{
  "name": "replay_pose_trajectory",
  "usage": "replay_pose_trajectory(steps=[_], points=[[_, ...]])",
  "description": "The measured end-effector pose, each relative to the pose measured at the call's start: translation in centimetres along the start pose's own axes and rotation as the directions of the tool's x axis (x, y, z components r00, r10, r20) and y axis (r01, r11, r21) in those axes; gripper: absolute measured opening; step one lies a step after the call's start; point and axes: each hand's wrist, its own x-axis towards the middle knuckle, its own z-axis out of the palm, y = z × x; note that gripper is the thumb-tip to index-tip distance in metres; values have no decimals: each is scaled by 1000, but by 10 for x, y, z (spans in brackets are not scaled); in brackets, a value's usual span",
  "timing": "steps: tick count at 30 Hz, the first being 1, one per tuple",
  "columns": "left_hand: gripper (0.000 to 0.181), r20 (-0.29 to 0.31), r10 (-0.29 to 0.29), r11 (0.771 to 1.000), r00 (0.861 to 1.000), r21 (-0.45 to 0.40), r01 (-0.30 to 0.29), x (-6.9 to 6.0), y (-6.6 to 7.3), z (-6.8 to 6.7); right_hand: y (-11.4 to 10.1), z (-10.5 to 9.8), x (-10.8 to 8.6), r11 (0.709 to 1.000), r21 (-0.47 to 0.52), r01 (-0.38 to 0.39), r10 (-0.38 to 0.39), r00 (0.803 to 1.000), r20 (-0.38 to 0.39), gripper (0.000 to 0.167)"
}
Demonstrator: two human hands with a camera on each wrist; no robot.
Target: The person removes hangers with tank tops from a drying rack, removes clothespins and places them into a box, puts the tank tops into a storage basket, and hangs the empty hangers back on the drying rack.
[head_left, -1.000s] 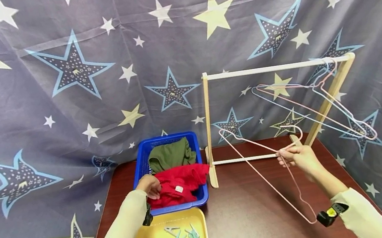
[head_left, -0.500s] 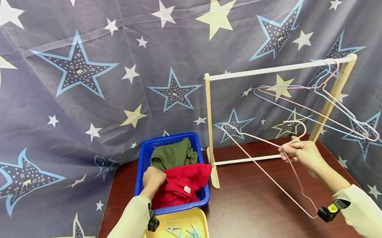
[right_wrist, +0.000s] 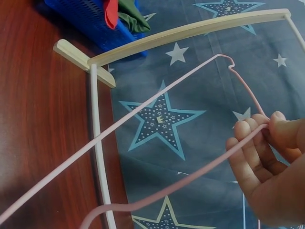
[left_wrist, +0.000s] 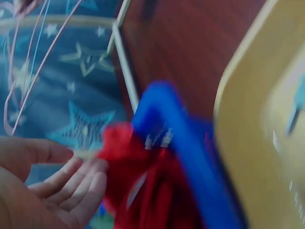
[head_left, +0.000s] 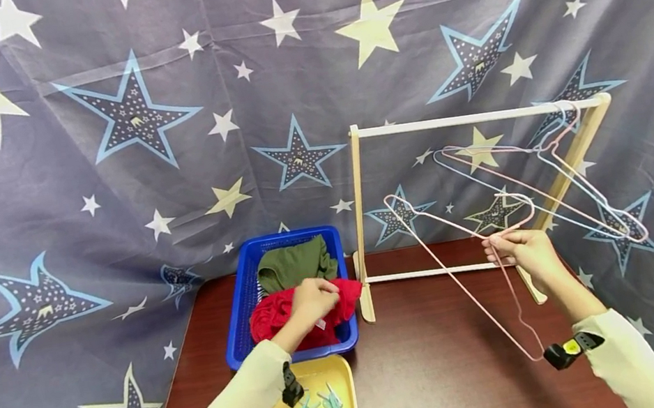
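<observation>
Over the blue basket, my left hand hovers above a red garment with a small white label. In the left wrist view its fingers are loosely bent, palm up, holding nothing; they lie close to the red cloth, and whether they touch it I cannot tell. My right hand pinches a pink wire hanger just below its hook, between thumb and fingers. The hanger tilts out in front of the rack. An olive-green garment lies behind the red one in the basket.
A rack with a white rail and wooden posts stands at the back right. Pink and blue hangers hang at its right end. In front of the basket, a yellow tray holds several clothespins. A star-patterned curtain backs the table.
My left hand has moved right across the basket, off the red garment's left part, which now lies bunched. My right hand has raised the pink hanger slightly and shifted it right.
</observation>
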Motion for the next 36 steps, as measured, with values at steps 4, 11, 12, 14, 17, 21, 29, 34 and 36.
replay_pose_trajectory(steps=[4,11,12,14,17,21,29,34,36], points=[[19,101,86,996,991,1,-87,-7,7,28,-2,-3,0,1000,-23,5,-5,1000,0,18],[10,-20,45,997,999,58,-44,-2,1,50,-7,-4,-1,999,-13,37,-37,999,-5,18],[13,-16,36,997,999,74,-34,0,-1,52,-7,-5,-1,999,-5,38,-38,999,-6,17],[28,19,-6,996,1000,92,4,2,-6,55,-7,-5,-2,999,6,38,-38,999,-3,17],[40,56,-71,995,996,78,66,4,-12,59,-7,-5,-2,999,3,36,-36,999,0,18],[45,84,-153,988,985,22,152,6,-15,62,-7,-5,-1,1000,3,29,-29,1000,-1,16],[39,197,-274,960,941,-1,279,16,-16,68,-17,-7,5,994,100,50,-52,999,14,24],[38,215,-286,958,934,54,281,20,-15,68,-39,-17,13,990,11,142,-142,990,27,19],[37,198,-288,957,937,75,279,20,-12,68,-50,-23,19,979,-100,176,-174,984,29,16]])
